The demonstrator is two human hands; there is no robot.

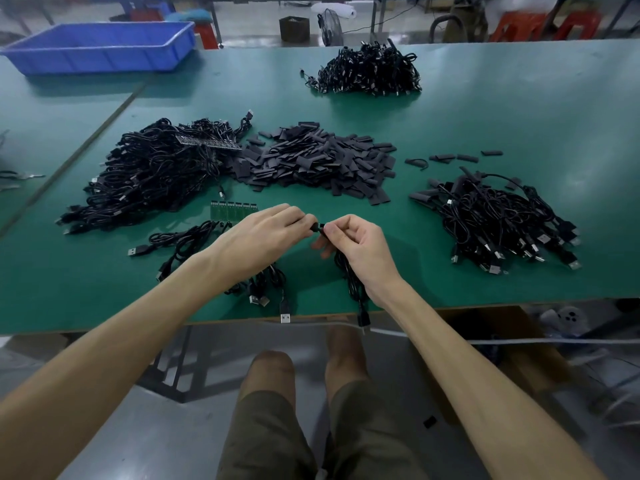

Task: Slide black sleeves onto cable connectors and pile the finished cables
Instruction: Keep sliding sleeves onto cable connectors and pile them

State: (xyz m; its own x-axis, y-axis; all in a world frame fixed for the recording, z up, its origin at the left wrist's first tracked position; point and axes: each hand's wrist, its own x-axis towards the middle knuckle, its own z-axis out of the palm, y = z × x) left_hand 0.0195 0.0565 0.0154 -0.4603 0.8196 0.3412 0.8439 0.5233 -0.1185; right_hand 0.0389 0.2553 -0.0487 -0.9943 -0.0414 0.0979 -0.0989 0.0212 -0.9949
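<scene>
Cable end [320, 227] | left grip [263, 233], right grip [360, 251] pinch it (mostly finger-hidden)

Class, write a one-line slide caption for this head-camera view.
Left hand and right hand pinch the end of a black cable over a green table, sleeve pile behind.

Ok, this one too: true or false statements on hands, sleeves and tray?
1. The left hand and right hand meet, the left pinching a small black piece, the right a thin black cable. True.
2. The pile of flat black sleeves lies inside the blue plastic tray. False: it lies on the green table.
3. The blue plastic tray stands far left. True.
4. The right hand lies flat and empty. False: the cable hangs from it.
</scene>
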